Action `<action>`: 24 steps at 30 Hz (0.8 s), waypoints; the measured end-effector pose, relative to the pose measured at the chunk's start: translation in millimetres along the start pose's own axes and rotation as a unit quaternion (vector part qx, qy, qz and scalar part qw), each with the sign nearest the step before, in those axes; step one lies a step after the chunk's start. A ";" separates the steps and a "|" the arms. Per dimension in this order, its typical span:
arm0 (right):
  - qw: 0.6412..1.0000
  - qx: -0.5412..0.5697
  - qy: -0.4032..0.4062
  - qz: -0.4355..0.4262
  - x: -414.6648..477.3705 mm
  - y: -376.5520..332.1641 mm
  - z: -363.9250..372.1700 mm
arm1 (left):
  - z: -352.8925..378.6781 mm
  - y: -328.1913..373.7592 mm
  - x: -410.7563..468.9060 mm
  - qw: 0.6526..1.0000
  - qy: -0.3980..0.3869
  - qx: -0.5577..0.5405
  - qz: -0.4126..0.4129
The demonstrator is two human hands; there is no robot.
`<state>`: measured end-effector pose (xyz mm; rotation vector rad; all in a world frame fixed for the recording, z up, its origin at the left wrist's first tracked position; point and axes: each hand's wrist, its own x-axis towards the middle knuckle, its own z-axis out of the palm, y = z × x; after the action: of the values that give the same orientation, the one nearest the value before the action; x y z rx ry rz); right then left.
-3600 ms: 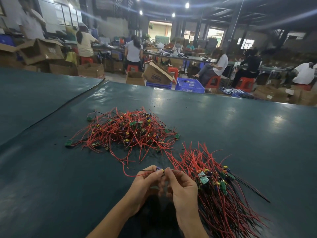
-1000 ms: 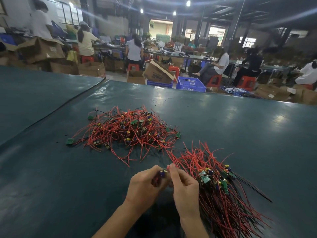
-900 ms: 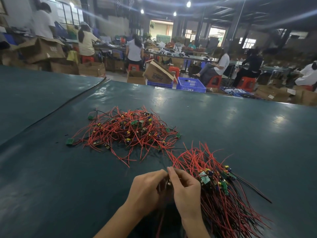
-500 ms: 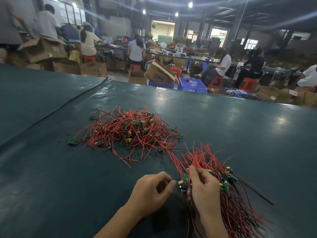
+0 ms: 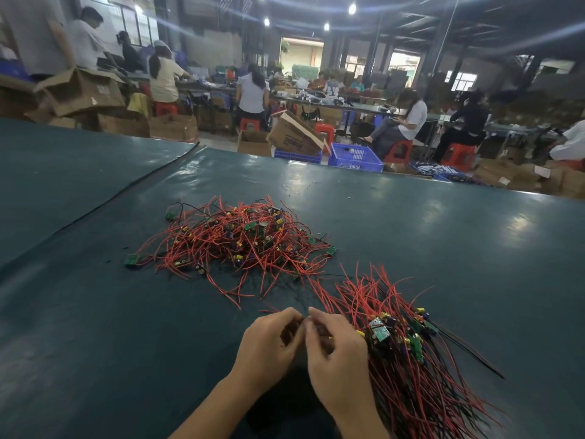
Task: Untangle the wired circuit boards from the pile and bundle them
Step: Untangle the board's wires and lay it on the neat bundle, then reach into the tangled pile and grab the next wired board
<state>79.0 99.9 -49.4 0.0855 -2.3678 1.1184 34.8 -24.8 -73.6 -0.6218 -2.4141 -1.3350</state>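
A tangled pile of wired circuit boards [image 5: 240, 245], red wires with small green boards, lies mid-table. To its right, a sorted bundle [image 5: 402, 350] lies with its wires roughly parallel and its boards grouped near the middle. My left hand [image 5: 269, 346] and my right hand [image 5: 335, 353] meet fingertip to fingertip at the bundle's left edge. Both have curled fingers and pinch a few red wires [image 5: 292, 331] between them. A red wire end [image 5: 269, 311] sticks out left of my left fingers. The board on these wires is hidden by my fingers.
The dark green table mat [image 5: 126, 343] stretches wide to the left and far right. A seam [image 5: 126, 198] runs diagonally at the left. Beyond the far edge are cardboard boxes [image 5: 294, 137], a blue crate [image 5: 354, 156] and seated workers.
Half a second ago my right hand was on the bundle and my left hand was apart from it. Now both hands have come together again and pinch wires between them.
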 end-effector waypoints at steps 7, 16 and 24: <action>0.996 0.024 -0.075 0.042 -2.6 3.4 -1.9 | -3.6 -5.6 6.8 0.996 0.056 0.021 -0.063; 0.994 -0.053 0.048 -0.083 -4.3 -5.1 0.4 | -11.0 -10.7 36.0 0.993 0.091 0.055 -0.053; 0.993 0.039 -0.088 0.063 -10.0 6.0 31.2 | -33.3 -30.6 103.3 0.955 0.151 0.252 -0.032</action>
<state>72.8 79.2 -74.8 0.0650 -2.5129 1.3128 -67.3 -44.8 -30.3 -0.1859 -2.3863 -0.7141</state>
